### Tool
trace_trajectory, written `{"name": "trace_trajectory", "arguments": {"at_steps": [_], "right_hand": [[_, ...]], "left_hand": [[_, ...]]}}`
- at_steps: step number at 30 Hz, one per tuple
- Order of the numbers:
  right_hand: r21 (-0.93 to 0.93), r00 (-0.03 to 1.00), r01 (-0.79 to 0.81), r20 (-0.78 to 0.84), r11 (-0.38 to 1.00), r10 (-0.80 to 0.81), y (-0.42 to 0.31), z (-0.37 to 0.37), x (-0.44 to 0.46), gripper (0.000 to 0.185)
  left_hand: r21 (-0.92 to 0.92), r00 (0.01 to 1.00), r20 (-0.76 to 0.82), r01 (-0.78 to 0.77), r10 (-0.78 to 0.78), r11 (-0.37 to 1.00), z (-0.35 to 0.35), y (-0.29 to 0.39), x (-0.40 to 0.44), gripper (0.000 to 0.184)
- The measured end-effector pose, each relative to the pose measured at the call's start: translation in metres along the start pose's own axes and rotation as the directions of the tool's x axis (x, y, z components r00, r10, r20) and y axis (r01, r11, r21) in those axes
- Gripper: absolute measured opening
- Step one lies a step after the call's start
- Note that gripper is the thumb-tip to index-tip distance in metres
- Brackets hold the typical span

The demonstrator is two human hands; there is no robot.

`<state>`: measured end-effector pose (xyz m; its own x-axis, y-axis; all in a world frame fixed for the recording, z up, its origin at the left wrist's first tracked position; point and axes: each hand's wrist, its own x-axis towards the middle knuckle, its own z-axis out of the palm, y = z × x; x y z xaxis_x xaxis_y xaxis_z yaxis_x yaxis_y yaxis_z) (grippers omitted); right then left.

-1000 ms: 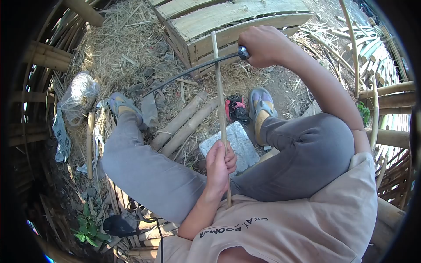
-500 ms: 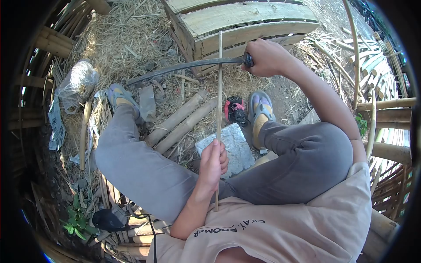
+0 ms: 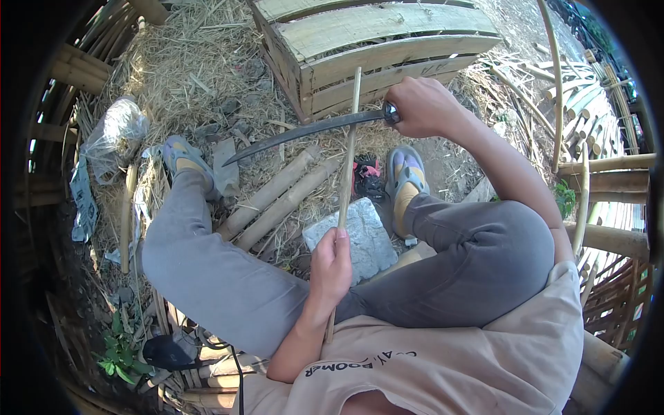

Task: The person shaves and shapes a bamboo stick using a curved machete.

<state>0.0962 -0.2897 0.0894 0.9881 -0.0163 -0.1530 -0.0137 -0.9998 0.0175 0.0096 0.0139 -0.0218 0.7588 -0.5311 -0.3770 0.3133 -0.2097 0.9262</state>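
My left hand (image 3: 330,266) is wrapped round the lower part of a thin bamboo strip (image 3: 349,152), thumb laid along it. The strip leans slightly right at its top, and its bottom end reaches my shirt. In my right hand (image 3: 423,107) is the dark handle of a long curved machete (image 3: 304,130). Its blade points left and crosses the strip's upper part; whether the two touch I cannot tell. Below the strip, between my legs, lies a pale stone block (image 3: 356,238).
A slatted wooden crate (image 3: 387,38) stands ahead. Two bamboo poles (image 3: 277,190) lie between my feet, near a red and black bundle (image 3: 369,176). Clear plastic (image 3: 117,135) sits at left, cut bamboo (image 3: 588,104) at right. A black object with a cord (image 3: 169,351) is at lower left.
My right hand and the machete have come down a little towards me, the blade lower on the strip. The strip's top has dropped and tilted right. My left hand is slightly lower.
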Motion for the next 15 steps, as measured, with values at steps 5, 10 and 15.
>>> {"name": "trace_trajectory", "arguments": {"at_steps": [5,10,15], "right_hand": [[0.087,0.995,-0.078,-0.058,0.993,0.083,-0.004,-0.023,-0.004,0.017],[0.139,0.995,-0.078,-0.053,0.987,0.087,-0.006,-0.012,0.005,0.021],[0.172,0.995,-0.088,-0.030,0.981,0.095,-0.008,-0.012,0.007,0.020]], "left_hand": [[-0.129,0.998,-0.065,-0.036,0.028,0.991,-0.001,0.015,-0.004,0.034],[-0.277,0.997,-0.059,0.034,-0.052,0.960,-0.005,0.020,-0.002,0.035],[-0.214,0.997,-0.060,0.038,-0.052,0.976,-0.004,0.013,-0.001,0.035]]}}
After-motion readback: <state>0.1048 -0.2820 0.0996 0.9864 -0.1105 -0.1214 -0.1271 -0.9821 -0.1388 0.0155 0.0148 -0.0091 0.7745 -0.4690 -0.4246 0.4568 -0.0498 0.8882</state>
